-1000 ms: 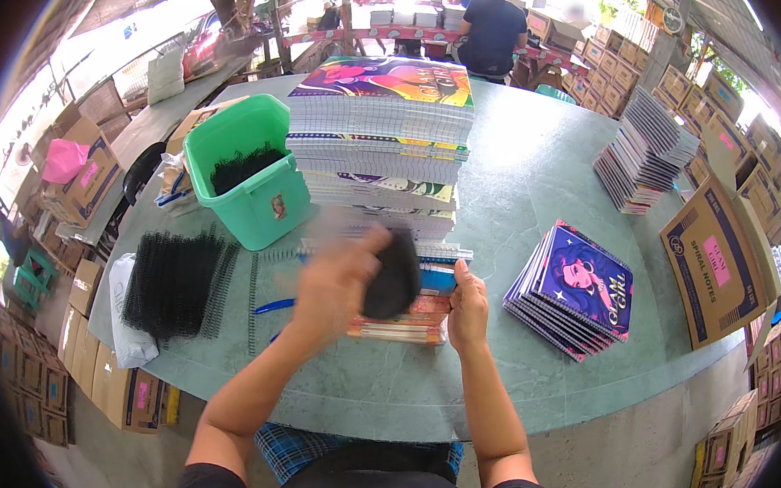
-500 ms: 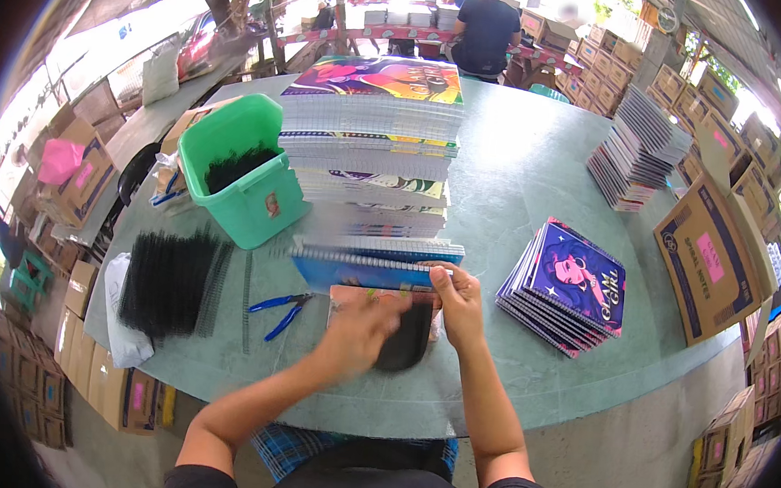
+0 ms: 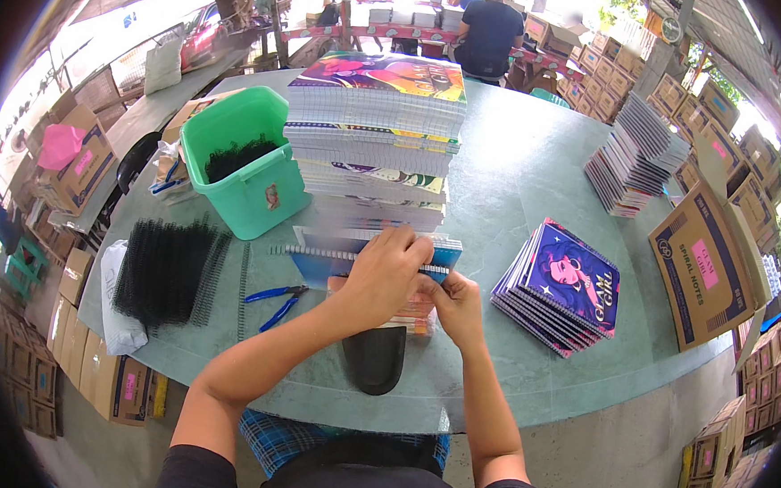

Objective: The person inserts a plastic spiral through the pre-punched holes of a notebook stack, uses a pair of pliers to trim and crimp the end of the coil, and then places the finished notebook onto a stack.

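A blue-covered notebook (image 3: 313,270) stands propped in front of me, its bound edge up. A spiral coil (image 3: 280,251) runs along that edge and sticks out past its left end. My left hand (image 3: 381,277) is closed over the bound edge right of the middle, its fingers hiding part of the coil. At the right end of the notebook my right hand (image 3: 455,307) pinches the corner. Beneath the hands lies a pinkish-orange block or bundle (image 3: 419,317), partly hidden. A black pad with a rounded end (image 3: 373,359) rests nearer to me.
Behind the notebook rises a tall notebook stack (image 3: 376,118). To the left are a green bin of black coils (image 3: 250,200), a coil pile (image 3: 169,275) and blue-handled pliers (image 3: 275,305). Rightward stand finished notebooks (image 3: 567,286), another stack (image 3: 637,161) and a carton (image 3: 702,263).
My left hand, blurred before and below the notebook's edge, has moved up onto the coil. The black pad has shifted nearer and leftward. My right hand stays at the notebook's right end.
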`<state>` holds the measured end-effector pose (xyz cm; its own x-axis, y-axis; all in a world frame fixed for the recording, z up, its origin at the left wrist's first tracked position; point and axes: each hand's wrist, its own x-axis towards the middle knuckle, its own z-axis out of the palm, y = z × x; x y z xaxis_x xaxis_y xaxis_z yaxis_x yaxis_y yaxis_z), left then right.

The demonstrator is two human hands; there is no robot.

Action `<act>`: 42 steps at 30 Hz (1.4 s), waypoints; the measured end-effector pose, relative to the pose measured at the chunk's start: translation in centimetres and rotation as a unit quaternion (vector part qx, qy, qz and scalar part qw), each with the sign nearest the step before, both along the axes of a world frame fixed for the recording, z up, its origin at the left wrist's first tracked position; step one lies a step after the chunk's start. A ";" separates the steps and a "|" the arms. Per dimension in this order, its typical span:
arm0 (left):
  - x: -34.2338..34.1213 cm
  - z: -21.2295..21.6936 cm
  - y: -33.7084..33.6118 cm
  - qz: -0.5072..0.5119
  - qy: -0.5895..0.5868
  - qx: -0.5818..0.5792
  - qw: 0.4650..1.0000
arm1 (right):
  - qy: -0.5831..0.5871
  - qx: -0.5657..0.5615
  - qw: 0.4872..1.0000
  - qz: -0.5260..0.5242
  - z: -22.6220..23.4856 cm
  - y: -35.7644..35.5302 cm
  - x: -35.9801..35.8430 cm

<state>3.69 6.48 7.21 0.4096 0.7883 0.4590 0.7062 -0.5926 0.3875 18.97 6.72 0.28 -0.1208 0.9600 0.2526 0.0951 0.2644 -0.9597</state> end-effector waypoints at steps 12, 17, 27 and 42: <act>1.0 -0.4 1.4 -0.067 -0.063 -0.022 0.995 | -0.064 0.103 0.988 -0.090 -2.1 -0.4 -1.3; -5.4 1.8 -3.0 -0.079 0.091 -0.097 0.988 | 0.072 0.012 0.997 0.034 1.9 0.4 1.2; -18.6 -13.1 -5.1 0.182 0.231 -0.109 0.950 | -0.353 0.241 0.894 0.135 7.0 1.1 -13.9; -14.9 -0.8 -7.1 0.127 -0.349 -0.467 0.802 | -0.232 0.089 0.942 0.227 7.5 3.9 -14.6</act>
<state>-11.23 -0.64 6.41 0.0805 0.9395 -0.3331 0.1754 0.3156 0.9325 4.40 10.62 7.79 -0.6448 0.7308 0.2240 0.3316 0.5315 -0.7794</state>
